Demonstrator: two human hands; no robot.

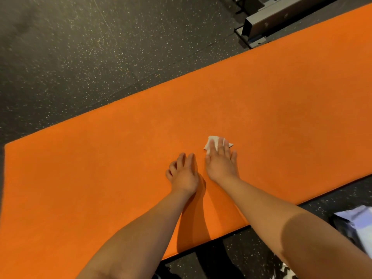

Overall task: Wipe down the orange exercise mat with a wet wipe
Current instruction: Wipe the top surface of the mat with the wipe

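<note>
2 hands on the orange mat (pixel 100 168): right hand (pixel 220 163) presses the wipe (pixel 211 143) with straight fingers; left hand (pixel 184 175) rests loosely curled.

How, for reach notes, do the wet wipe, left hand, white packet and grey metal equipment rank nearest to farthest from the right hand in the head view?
1. wet wipe, pressed under the right hand
2. left hand, just beside it on the mat
3. white packet, lower right, off the mat
4. grey metal equipment, top right, beyond the mat
</note>
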